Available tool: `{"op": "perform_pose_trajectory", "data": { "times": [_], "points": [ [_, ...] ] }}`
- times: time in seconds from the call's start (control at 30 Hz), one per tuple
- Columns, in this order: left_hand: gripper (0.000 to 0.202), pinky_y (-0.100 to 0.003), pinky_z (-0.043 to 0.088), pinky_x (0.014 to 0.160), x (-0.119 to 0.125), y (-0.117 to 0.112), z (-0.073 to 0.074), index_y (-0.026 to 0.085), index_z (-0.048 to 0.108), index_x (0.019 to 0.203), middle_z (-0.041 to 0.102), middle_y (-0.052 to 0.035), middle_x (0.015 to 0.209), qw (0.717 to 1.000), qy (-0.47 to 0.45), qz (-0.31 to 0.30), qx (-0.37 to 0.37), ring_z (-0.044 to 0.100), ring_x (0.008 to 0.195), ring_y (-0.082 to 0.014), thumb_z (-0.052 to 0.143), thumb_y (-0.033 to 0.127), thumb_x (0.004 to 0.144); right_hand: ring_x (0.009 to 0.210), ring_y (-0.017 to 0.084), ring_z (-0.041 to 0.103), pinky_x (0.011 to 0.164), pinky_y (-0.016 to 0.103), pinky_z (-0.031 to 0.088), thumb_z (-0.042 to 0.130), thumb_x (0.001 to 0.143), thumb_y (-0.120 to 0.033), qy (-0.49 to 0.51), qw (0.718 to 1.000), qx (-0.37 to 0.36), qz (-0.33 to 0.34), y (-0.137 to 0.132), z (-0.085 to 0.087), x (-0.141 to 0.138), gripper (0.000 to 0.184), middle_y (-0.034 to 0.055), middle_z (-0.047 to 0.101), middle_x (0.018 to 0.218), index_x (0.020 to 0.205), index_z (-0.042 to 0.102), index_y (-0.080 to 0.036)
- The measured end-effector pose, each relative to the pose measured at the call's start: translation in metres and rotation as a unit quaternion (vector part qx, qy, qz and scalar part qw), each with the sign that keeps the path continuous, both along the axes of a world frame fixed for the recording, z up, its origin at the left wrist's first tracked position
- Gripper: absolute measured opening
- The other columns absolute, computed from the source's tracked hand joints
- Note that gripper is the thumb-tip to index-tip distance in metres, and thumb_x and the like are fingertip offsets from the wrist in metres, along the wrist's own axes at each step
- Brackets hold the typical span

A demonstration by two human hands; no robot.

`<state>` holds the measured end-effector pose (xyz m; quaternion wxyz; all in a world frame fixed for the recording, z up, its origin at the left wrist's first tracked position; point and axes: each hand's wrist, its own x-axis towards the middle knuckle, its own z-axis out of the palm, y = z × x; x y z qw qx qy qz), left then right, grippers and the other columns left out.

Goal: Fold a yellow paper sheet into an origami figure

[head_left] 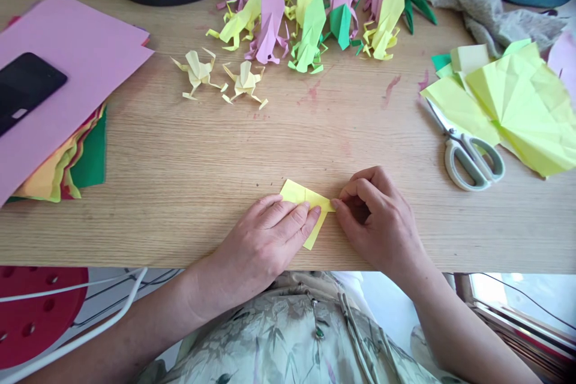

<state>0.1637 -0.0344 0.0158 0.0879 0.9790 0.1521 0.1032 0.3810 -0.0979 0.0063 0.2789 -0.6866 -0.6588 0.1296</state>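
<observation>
A folded piece of yellow paper [293,191] lies on the wooden table near its front edge. My left hand [272,237] rests over it with fingers stretched out flat, pressing it down and hiding its middle. Thumb and index finger of my right hand [378,216] pinch the paper's right-hand corner. One narrow yellow strip of the paper points down toward the table edge, below my left fingertips.
Several folded paper figures [310,36] in pink, yellow and green stand at the back. Scissors [472,156] lie at right beside crumpled yellow paper [522,108]. At left, a black phone [29,87] lies on pink paper sheets [85,54].
</observation>
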Motion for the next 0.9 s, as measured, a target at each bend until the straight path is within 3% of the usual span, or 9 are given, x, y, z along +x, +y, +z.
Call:
{"op": "perform_pose_trajectory", "data": {
  "times": [0.2,0.3,0.4,0.53,0.9],
  "points": [
    [0.041,-0.043,0.049,0.102,0.004,0.0,0.001,0.014,0.053,0.14,0.067,-0.0106,0.119,0.999,-0.013,0.021,-0.037,0.056,0.11,-0.0229,0.038,0.012,0.101,0.073,0.016,0.057,0.062,0.031,0.049,0.061,0.091,-0.021,0.031,0.999,-0.006,-0.007,-0.002,0.001,0.001,0.005,0.005,0.056,0.096,0.094,0.058,-0.023],
    [0.039,-0.042,0.048,0.102,0.004,-0.002,0.001,0.013,0.054,0.138,0.066,-0.01,0.119,0.998,-0.017,0.033,-0.05,0.055,0.111,-0.0226,0.04,0.013,0.101,0.081,0.017,0.061,0.067,0.033,0.053,0.059,0.092,-0.018,0.049,0.998,0.033,0.009,-0.009,0.003,0.002,0.02,0.0077,0.056,0.107,0.11,0.061,-0.025],
    [0.039,-0.041,0.048,0.1,0.004,-0.003,-0.001,0.012,0.054,0.137,0.065,-0.0103,0.118,0.998,-0.014,0.038,-0.046,0.054,0.11,-0.0232,0.042,0.011,0.1,0.101,0.025,0.06,0.081,0.042,0.053,0.059,0.091,-0.014,-0.026,0.994,0.086,0.068,-0.019,0.004,0.002,0.032,0.0104,0.055,0.117,0.119,0.062,-0.029],
    [0.037,-0.04,0.048,0.097,0.003,-0.004,-0.004,0.015,0.056,0.134,0.065,-0.0094,0.116,0.998,-0.019,0.043,-0.039,0.055,0.11,-0.0231,0.043,0.011,0.099,0.116,0.031,0.055,0.088,0.05,0.051,0.06,0.09,-0.017,-0.115,0.982,0.084,0.124,-0.028,0.005,-0.002,0.035,0.0133,0.054,0.135,0.123,0.062,-0.03],
    [0.04,-0.042,0.047,0.099,0.002,-0.007,-0.014,0.013,0.052,0.139,0.064,-0.0093,0.123,0.997,-0.04,0.053,-0.033,0.055,0.112,-0.0243,0.046,0.013,0.099,0.126,0.032,0.053,0.091,0.045,0.049,0.059,0.095,-0.023,-0.217,0.965,0.083,0.123,-0.033,-0.001,-0.008,0.031,0.0195,0.052,0.144,0.125,0.065,-0.017]
  ]
}}
